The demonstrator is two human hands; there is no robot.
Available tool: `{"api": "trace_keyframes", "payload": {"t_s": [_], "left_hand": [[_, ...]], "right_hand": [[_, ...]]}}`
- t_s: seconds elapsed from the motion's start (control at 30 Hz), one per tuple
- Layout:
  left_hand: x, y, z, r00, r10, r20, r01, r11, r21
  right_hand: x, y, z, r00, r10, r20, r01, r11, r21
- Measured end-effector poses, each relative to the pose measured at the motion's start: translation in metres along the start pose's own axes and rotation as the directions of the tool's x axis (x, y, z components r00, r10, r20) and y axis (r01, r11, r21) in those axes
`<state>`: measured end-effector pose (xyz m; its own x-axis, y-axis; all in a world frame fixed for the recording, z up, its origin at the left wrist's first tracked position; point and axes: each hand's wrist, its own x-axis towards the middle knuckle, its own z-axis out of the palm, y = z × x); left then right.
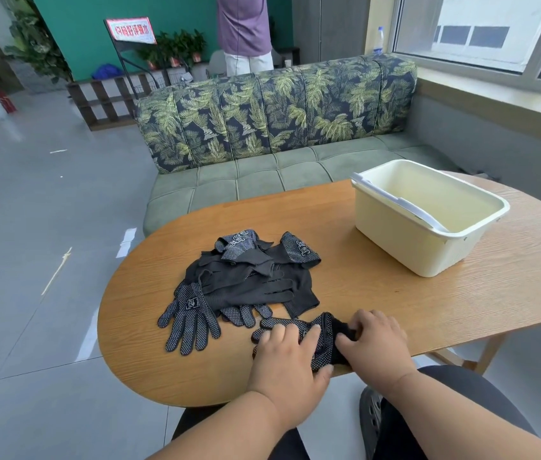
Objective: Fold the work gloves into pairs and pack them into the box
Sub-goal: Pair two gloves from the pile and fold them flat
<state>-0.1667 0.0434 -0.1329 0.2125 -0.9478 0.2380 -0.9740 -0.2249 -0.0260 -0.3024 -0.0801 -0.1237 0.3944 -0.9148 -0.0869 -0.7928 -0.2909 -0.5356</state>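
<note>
I saw left hand (287, 355) flat, pressing the glove pair (315, 336) at the table (428, 310) edge; right hand (373, 340) pinched its cuff (box (428, 220) well apart).

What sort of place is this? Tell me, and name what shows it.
Probably a lounge or waiting corner: a leaf-patterned green sofa, potted green plants beside a red-and-white sign stand, and a grey tiled floor.
</note>
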Motion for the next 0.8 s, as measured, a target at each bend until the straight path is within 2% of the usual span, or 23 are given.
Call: {"api": "trace_keyframes", "payload": {"t_s": [0.07, 0.17, 0.23, 0.33, 0.43, 0.5, 0.67, 0.73, 0.8], "left_hand": [[0.001, 0.004, -0.002, 1.000, -0.021, 0.005, 0.021, 1.000, 0.000], [-0.001, 0.009, -0.006, 0.998, -0.045, 0.034, 0.047, 0.998, -0.050], [-0.003, 0.011, -0.009, 0.997, -0.046, 0.062, 0.052, 0.993, -0.110], [-0.003, 0.012, -0.014, 0.986, -0.104, 0.127, 0.145, 0.916, -0.374], [0.000, 0.014, -0.024, 0.935, -0.249, 0.254, 0.355, 0.691, -0.630], [0.004, 0.010, -0.028, 0.884, -0.349, 0.311, 0.465, 0.586, -0.664], [0.000, -0.010, -0.019, 0.826, -0.499, 0.264, 0.540, 0.566, -0.623], [-0.004, -0.016, -0.014, 0.824, -0.512, 0.243, 0.538, 0.575, -0.616], [-0.007, -0.020, -0.009, 0.845, -0.503, 0.180, 0.502, 0.632, -0.590]], "right_hand": [[-0.004, -0.005, -0.004, 0.998, -0.001, 0.063, -0.017, 0.961, 0.275], [-0.009, -0.010, -0.009, 0.985, -0.003, 0.172, -0.108, 0.769, 0.630], [-0.013, -0.014, -0.012, 0.972, -0.051, 0.231, -0.151, 0.619, 0.771], [-0.021, -0.023, -0.020, 0.973, -0.125, 0.197, -0.107, 0.511, 0.853], [-0.023, -0.026, -0.025, 0.984, -0.144, 0.106, -0.016, 0.516, 0.857], [-0.024, -0.024, -0.022, 0.984, -0.158, 0.080, 0.030, 0.591, 0.806], [-0.021, -0.008, -0.002, 0.952, -0.278, 0.127, 0.178, 0.840, 0.512], [-0.019, -0.003, 0.002, 0.926, -0.355, 0.132, 0.285, 0.883, 0.372], [-0.016, -0.001, 0.005, 0.901, -0.413, 0.132, 0.364, 0.886, 0.287]]}}
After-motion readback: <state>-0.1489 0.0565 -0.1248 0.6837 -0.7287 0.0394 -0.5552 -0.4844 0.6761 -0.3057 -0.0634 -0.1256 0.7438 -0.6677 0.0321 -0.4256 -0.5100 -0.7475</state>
